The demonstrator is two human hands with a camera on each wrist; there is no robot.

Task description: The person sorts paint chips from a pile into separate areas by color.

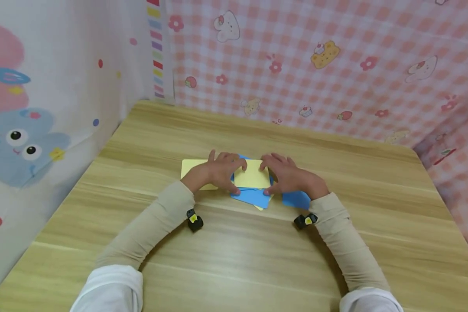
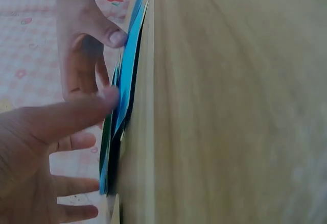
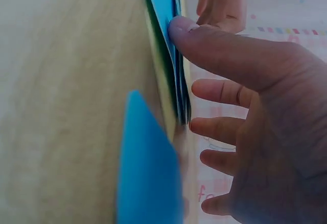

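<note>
A loose pile of cards lies between the two hands, with a yellow card [image 1: 251,174] on top and a blue card [image 1: 254,198] jutting out below it. My left hand [image 1: 221,170] is at the pile's left side, its thumb touching the blue edges [image 2: 127,76] in the left wrist view. On the opposite side, my right hand [image 1: 286,173] has its thumb against the pile's edge [image 3: 176,55], with the other fingers spread and fairly straight. Both index fingertips overlap the upper corners of the top yellow card in the head view.
Another yellow card [image 1: 193,168] lies left of the pile, partly under the left forearm. A separate blue card [image 1: 296,199] lies below the right hand. The wooden table [image 1: 234,260] meets a pink checked curtain [image 1: 288,86] at the back and a white printed curtain [image 1: 82,86] on the left.
</note>
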